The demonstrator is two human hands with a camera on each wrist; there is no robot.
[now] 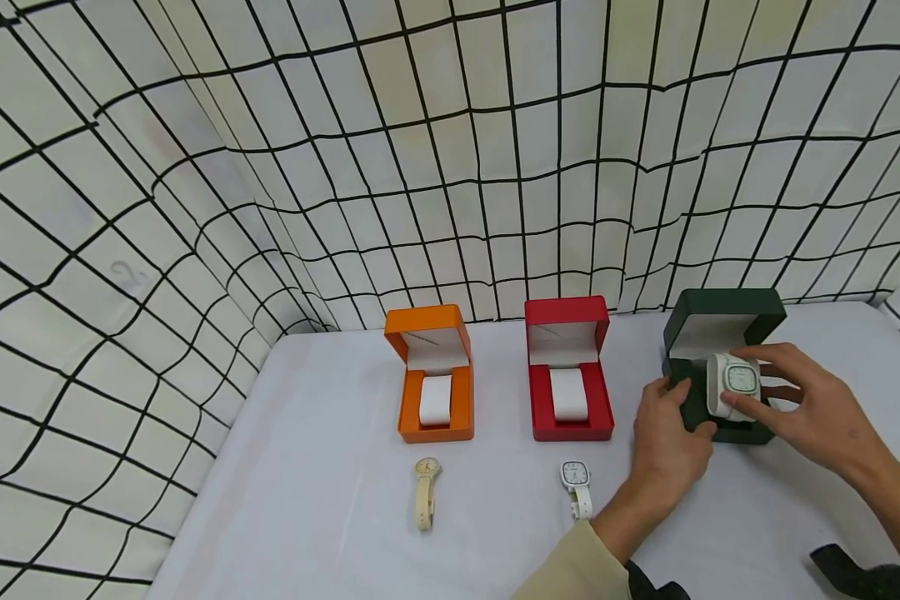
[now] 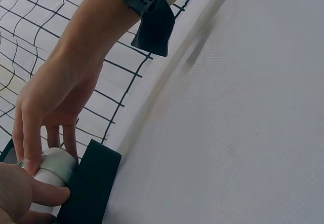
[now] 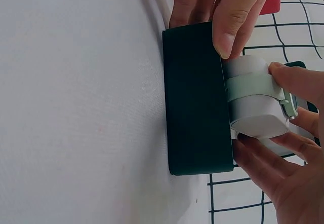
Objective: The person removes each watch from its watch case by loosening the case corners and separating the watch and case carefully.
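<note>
At the right of the head view, my right hand [image 1: 821,408] pinches a white watch pillow [image 3: 258,115] between thumb and fingers. A pale green watch [image 1: 740,378] is strapped round it, its square face turned up. The pillow is tilted and partly inside the open dark green watch box [image 1: 723,302]. My left hand [image 1: 669,442] grips the left side of that box, thumb along its front rim [image 3: 217,29]. Left of the hands lies a white watch [image 1: 575,477], its strap end near my left sleeve. Further left is a cream watch [image 1: 424,492] with a gold-toned face.
An open red box [image 1: 540,427] and an open orange box [image 1: 411,421] stand left of the green one, each with a white pillow inside. Black wire mesh [image 1: 521,179] rises behind and left of the white-covered table [image 1: 307,483].
</note>
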